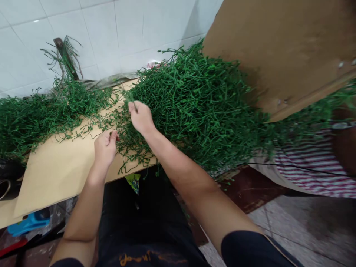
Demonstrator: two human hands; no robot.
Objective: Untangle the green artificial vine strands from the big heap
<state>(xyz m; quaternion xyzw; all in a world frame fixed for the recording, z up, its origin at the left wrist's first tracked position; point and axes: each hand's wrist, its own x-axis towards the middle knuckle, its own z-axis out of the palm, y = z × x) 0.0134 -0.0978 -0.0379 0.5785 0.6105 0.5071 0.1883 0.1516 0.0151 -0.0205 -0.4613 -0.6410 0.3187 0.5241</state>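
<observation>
My right hand (141, 115) is closed in a pinch on a thin green stem (126, 92), whose upper end is blurred above the fingers. It is at the left edge of a large tangled heap of green branching stems (194, 100), which look like artificial plant sprigs. Lower and to the left, my left hand (105, 147) has its thumb and fingers pressed together over a tan board (61, 163). Something small and dark shows at those fingertips, too small to name. Loose sprigs (125, 128) are scattered on the board between and beyond the two hands.
Another pile of green stems (52, 111) spreads at the left, beneath an upright wooden piece (65, 57). A large brown sheet (280, 55) leans over the right side. White tiles (97, 26) stand behind. A blue plastic item (30, 222) and a striped cloth (314, 167) are lower down.
</observation>
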